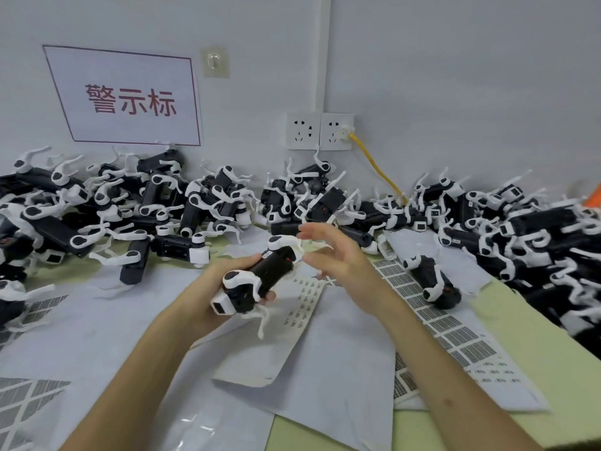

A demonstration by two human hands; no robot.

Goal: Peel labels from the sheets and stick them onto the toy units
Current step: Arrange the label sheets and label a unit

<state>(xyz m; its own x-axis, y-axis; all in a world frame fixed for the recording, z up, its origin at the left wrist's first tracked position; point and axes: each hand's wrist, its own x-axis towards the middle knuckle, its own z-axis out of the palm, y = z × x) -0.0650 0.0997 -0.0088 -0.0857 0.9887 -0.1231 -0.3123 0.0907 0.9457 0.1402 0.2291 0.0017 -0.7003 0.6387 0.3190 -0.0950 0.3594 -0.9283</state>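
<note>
My left hand [208, 288] grips a black-and-white toy unit [257, 278] above the table, fingers curled round its black body. My right hand [338, 255] hovers just right of the toy's upper end, fingers spread and relaxed, holding nothing that I can make out. A small white label shows near the toy's top end. Beneath the hands lies a label sheet [302, 304] with rows of small printed labels. Another label sheet [455, 330] with dark rectangular labels stretches along the right.
Piles of black-and-white toy units fill the back left [107, 206], back middle [309, 196] and right side [536, 236]. One toy unit [435, 281] lies alone on the right sheet. White backing papers [325, 369] cover the table. Wall sockets [320, 131] hold a yellow cable.
</note>
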